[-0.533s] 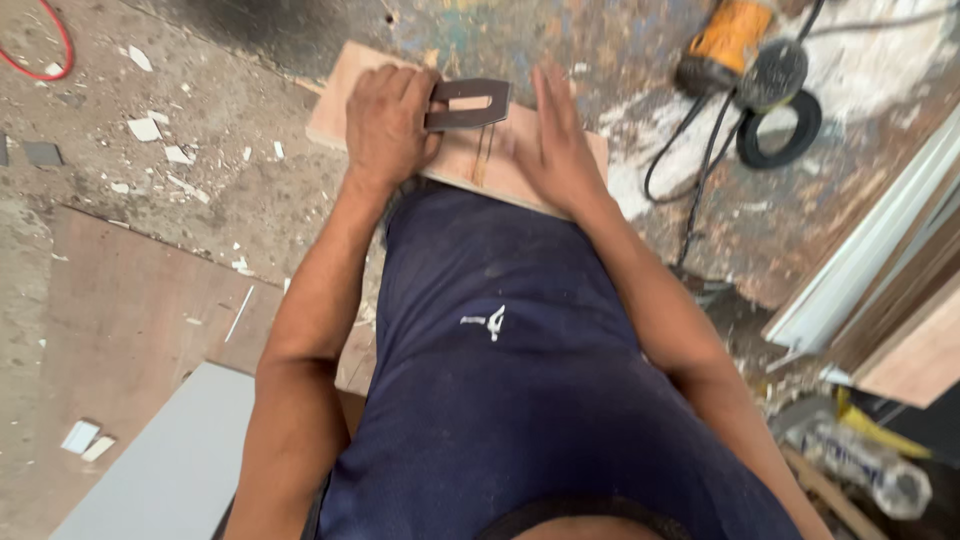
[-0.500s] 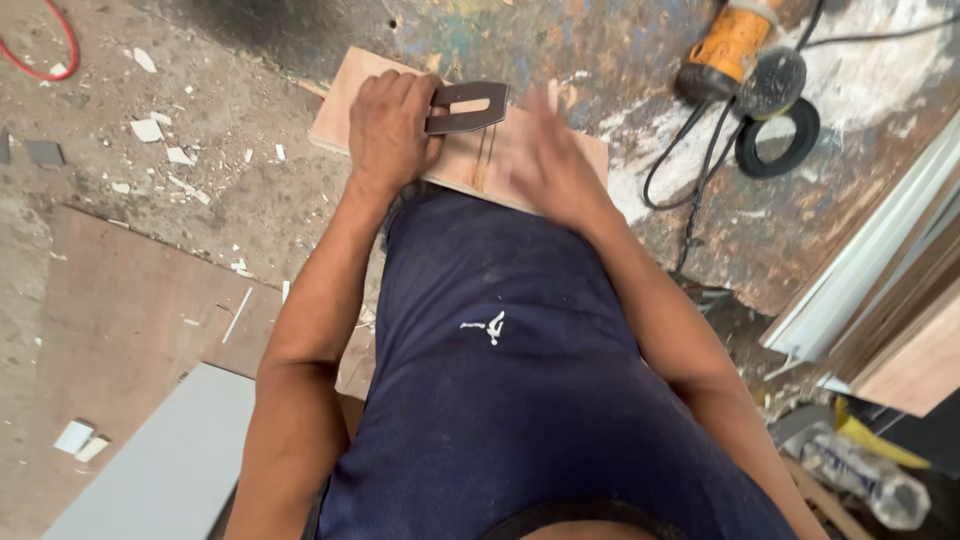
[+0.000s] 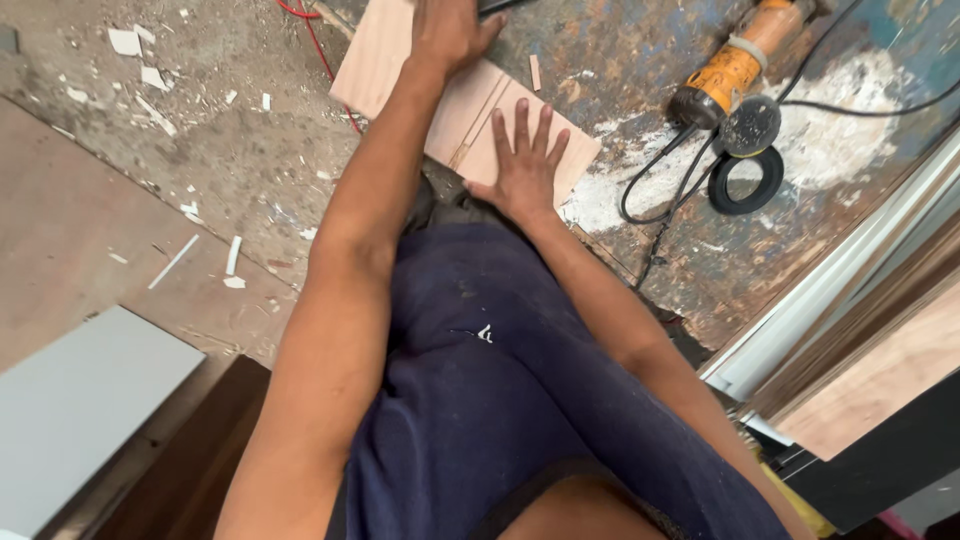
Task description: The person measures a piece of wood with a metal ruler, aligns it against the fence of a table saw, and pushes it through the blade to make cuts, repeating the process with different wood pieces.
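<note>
fingers spread: right hand [image 3: 522, 165] flat on smooth pale wood panel [image 3: 470, 120] | left hand [image 3: 447, 35] grip unclear

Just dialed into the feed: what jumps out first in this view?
Two bare arms reach over dark blue shorts to a pale wood board on the dusty floor. The right hand lies flat, fingers spread, on its near end; the left hand is at the far end, by a dark tool cut off at the frame edge. An orange power tool with black cords lies upper right, beside white dust.
</note>
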